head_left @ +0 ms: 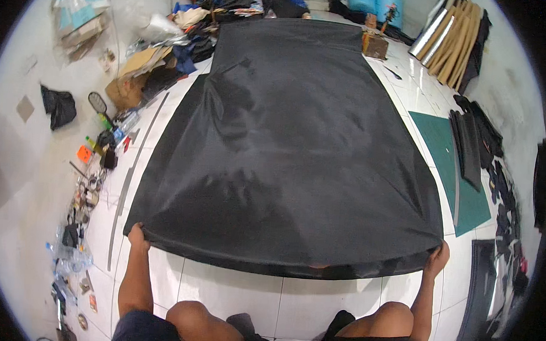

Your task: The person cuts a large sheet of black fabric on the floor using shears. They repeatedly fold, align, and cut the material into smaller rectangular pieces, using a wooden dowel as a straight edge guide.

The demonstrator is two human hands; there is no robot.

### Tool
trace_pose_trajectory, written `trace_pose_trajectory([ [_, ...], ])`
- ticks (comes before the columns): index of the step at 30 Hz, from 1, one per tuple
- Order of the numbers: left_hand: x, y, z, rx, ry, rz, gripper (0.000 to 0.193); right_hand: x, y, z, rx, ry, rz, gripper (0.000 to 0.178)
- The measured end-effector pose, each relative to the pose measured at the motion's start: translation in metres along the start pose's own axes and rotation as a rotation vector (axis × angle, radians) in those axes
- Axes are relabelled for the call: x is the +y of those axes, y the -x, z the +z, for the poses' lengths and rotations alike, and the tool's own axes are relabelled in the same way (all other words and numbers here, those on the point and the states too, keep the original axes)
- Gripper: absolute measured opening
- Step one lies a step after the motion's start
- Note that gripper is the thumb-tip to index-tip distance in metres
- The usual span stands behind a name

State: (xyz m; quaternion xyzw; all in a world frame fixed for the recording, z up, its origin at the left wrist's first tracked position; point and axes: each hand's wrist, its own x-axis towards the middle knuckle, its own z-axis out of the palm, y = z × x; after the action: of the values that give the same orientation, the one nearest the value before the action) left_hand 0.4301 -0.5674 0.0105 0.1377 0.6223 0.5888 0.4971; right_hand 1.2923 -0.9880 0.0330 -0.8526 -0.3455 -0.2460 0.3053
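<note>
Left hand (138, 235) and right hand (438, 257) are both gripping the black fabric sheet (292, 153) — fingers clenched on its near corners — over white floor tiles (231, 290).

Head-worn fisheye, steeply downward, floor-level scene

Both bare arms were stretched forward and spread wide apart, the elbows nearly straight. The left hand (138, 235) was closed, its fingers curled under and the knuckles turned upward. The right hand (438, 257) was likewise clenched, the thumb laid along the top and the fingers tucked beneath. Both wrists were held low. The bare knees were seen bent between the two forearms, below the fingers.
</note>
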Motion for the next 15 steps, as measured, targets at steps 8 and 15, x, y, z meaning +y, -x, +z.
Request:
trace_pose_trajectory([
  [8, 0.031, 0.181, -0.06, -0.014, -0.231, 0.589, 0.066, 0.028, 0.005, -0.048, 0.073, -0.232, 0.141, 0.055],
  [15, 0.036, 0.116, -0.106, -0.116, 0.189, 0.337, 0.065, 0.019, 0.038, -0.071, -0.089, 0.117, 0.127, 0.042],
])
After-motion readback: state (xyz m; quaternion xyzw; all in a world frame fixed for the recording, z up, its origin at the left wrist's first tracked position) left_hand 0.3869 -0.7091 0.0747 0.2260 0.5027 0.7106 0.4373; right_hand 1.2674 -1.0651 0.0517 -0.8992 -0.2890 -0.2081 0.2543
